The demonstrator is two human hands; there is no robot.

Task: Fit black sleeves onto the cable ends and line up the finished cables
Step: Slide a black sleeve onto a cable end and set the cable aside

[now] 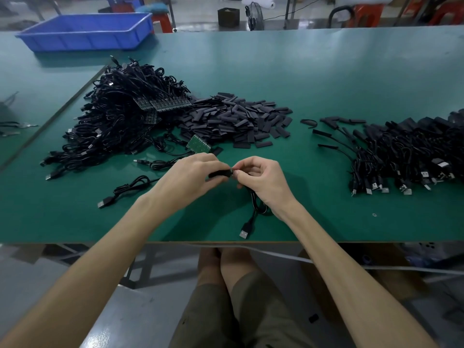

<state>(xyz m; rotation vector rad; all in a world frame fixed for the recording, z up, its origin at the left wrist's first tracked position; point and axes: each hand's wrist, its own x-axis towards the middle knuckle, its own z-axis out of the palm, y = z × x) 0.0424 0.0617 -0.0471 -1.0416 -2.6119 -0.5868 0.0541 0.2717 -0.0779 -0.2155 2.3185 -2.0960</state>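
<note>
My left hand (193,175) pinches a black sleeve (220,174) just above the green table. My right hand (261,178) pinches the end of a black cable (253,209) right at the sleeve's mouth; the cable's USB plug (244,232) lies near the table's front edge. A heap of loose black sleeves (238,119) lies behind my hands. To its left is a big tangle of unsleeved cables (120,116) with small green boards. At the right, sleeved cables (406,151) lie side by side, plugs toward me.
A blue plastic bin (85,31) stands at the table's far left. Loose cables (130,189) lie left of my left arm. A single green board (199,144) lies just beyond my hands. The table's front edge (150,241) runs under my forearms.
</note>
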